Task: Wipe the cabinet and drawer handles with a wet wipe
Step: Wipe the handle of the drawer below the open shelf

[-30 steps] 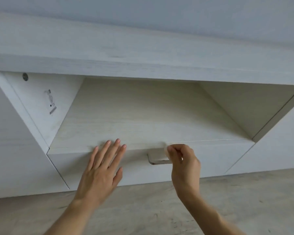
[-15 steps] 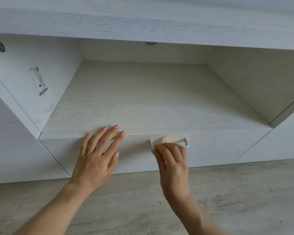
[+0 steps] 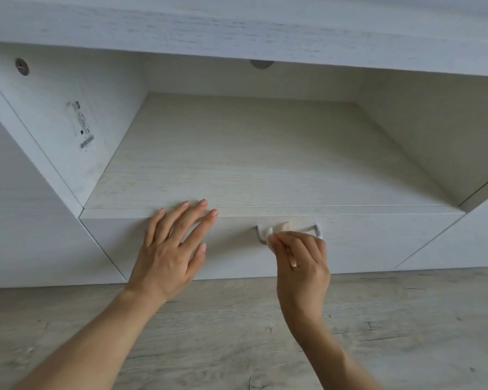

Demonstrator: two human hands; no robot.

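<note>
Low in the frame, right of centre, the right hand [image 3: 302, 266] has a narrow grip. Its fingers are curled and pinch the wipe [image 3: 276, 230] against the left half of the handle [image 3: 310, 227], a slim metal bar on the drawer [image 3: 378, 240] front. Left of it, the left hand [image 3: 169, 249] lies flat with straight fingers on the drawer's upper edge, its grip wide and holding nothing.

The wipe looks thin, soft and light, probably damp, and apt to bunch or slip. It is best folded over the bar and pinched from above and below. The handle looks stiff and smooth, and its right end is uncovered. The drawer might slide under a sideways rub, so the flat hand's brace seems useful. The floor [image 3: 237, 333] fills the bottom of the frame.
</note>
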